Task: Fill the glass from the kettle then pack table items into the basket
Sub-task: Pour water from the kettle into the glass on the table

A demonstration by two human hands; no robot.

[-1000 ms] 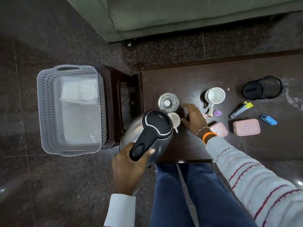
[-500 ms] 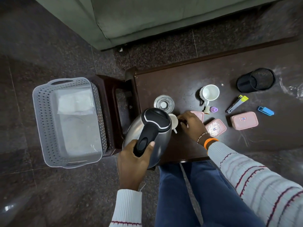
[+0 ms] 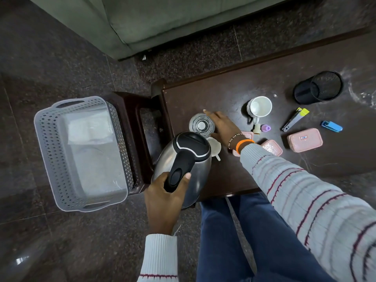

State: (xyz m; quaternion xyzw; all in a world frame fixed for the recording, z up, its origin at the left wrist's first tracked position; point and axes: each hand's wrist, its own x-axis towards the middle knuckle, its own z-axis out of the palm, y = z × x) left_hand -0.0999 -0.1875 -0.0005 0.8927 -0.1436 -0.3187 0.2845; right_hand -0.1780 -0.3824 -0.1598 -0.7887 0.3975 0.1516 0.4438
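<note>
While the left hand (image 3: 164,197) is wrapped tight around the black handle of the steel kettle (image 3: 184,165), holding it at the near left corner of the dark table (image 3: 223,92), the right hand (image 3: 221,127) lies just beside the clear glass (image 3: 201,125), fingers loosely spread along its right side; whether they actually press the glass or only lie next to it cannot be told. That glass stands upright just beyond the kettle's lid, with the kettle's far edge overlapping its near rim from this angle, so the spout is hidden. A small white piece (image 3: 215,147) pokes out between kettle and right wrist, mostly covered and hard to identify. One pink box (image 3: 247,135) is largely hidden behind the right wrist, a second (image 3: 271,147) is cut by the striped sleeve, and a third (image 3: 304,139) lies in full view. Farther right sit a white mug (image 3: 260,106), a black mesh cup (image 3: 318,87) on its side and a blue stapler (image 3: 332,126). Well apart to the left, on the floor, stands the grey basket (image 3: 50,151), something pale inside it, indistinct.
</note>
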